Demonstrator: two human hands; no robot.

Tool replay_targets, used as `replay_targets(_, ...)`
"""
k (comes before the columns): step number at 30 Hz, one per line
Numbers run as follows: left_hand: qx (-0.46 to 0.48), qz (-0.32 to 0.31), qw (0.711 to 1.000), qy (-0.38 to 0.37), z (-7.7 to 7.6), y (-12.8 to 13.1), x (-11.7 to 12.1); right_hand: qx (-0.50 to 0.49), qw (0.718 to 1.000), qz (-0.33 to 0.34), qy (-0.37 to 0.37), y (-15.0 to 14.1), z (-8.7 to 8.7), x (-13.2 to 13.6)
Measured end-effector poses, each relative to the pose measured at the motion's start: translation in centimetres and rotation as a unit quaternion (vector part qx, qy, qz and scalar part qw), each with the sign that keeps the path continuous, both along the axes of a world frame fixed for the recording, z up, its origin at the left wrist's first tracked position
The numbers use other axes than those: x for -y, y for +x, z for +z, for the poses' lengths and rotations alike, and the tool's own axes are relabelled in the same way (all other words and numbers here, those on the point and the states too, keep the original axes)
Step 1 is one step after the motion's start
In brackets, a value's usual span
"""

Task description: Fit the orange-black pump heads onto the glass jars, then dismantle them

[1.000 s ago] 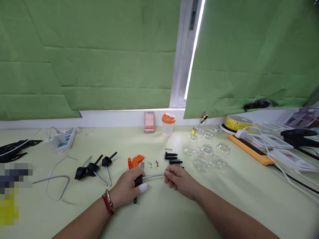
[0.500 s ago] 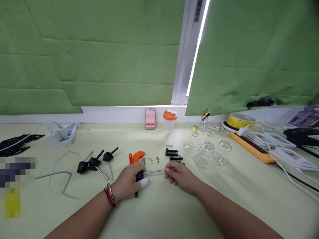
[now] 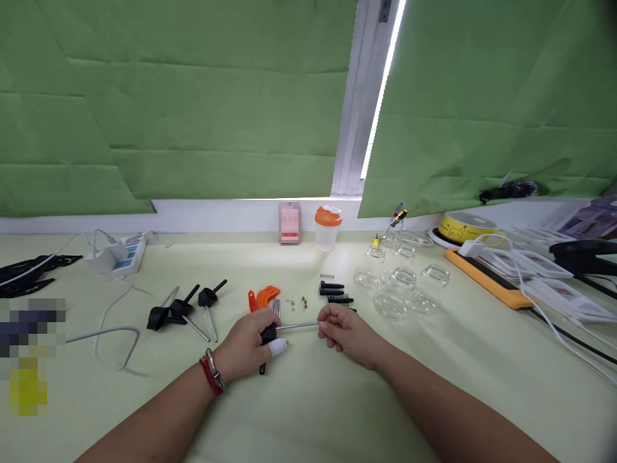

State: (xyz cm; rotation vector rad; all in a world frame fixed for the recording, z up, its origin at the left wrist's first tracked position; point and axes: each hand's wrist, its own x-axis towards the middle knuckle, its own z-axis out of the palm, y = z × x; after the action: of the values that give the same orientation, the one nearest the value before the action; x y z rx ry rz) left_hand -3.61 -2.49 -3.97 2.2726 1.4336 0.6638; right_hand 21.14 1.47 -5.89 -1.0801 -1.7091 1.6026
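Note:
My left hand (image 3: 250, 341), its thumb wrapped in white, is closed around a black plastic part (image 3: 268, 333) with a thin metal rod (image 3: 297, 325) sticking out to the right. At the rod's far end, my right hand (image 3: 340, 326) pinches the tip between thumb and fingers; any small piece there is hidden. A black handle end (image 3: 263, 368) shows below my left hand. Just beyond the hands lie orange plastic pieces (image 3: 267, 296), loose metal rods (image 3: 276, 306), small brass-coloured bits (image 3: 304, 302), small silvery bits (image 3: 290, 303) and black plastic pieces (image 3: 332, 290) with springs (image 3: 327, 276).
Several similar black parts with rods (image 3: 186, 307) lie to the left, near a grey cable (image 3: 120, 334) and a power strip (image 3: 130, 254). Several clear glass jars (image 3: 402, 280) stand right of centre. An orange-lidded cup (image 3: 328, 228) is at the back; an orange-edged case (image 3: 486, 278) lies right.
The view has tilted slightly, so the table things sit a little higher. Both hands keep their hold on the rodded part, with hardly any visible movement.

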Motion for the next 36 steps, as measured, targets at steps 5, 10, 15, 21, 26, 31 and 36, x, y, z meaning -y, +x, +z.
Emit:
replay_targets(5,0.004,-0.006,1.0,0.002,-0.09,0.01,-0.07,0.003,1.0,0.005,0.003,-0.01,-0.27,-0.13)
replay_targets(10,0.001,-0.008,1.0,0.007,-0.01,-0.01,0.03,0.011,1.0,0.003,0.008,-0.06,-0.4,-0.32)
replay_targets(15,0.0,-0.012,1.0,0.009,0.01,-0.03,0.05,0.018,1.0,0.001,0.014,-0.05,-0.41,-0.23)
replay_targets(21,-0.002,-0.011,1.0,0.015,-0.04,-0.09,-0.1,-0.01,1.0,0.001,0.006,0.06,-0.13,-0.03)
replay_targets(26,-0.002,-0.01,1.0,0.012,0.05,-0.02,-0.02,-0.004,1.0,0.006,-0.001,0.0,0.03,0.01)
replay_targets(31,-0.001,-0.011,1.0,0.011,0.12,0.0,0.02,0.009,1.0,-0.005,-0.003,-0.13,-0.03,-0.08)
replay_targets(36,0.002,-0.008,1.0,0.005,0.11,0.01,0.09,0.01,1.0,0.002,0.007,-0.1,-0.2,-0.11)
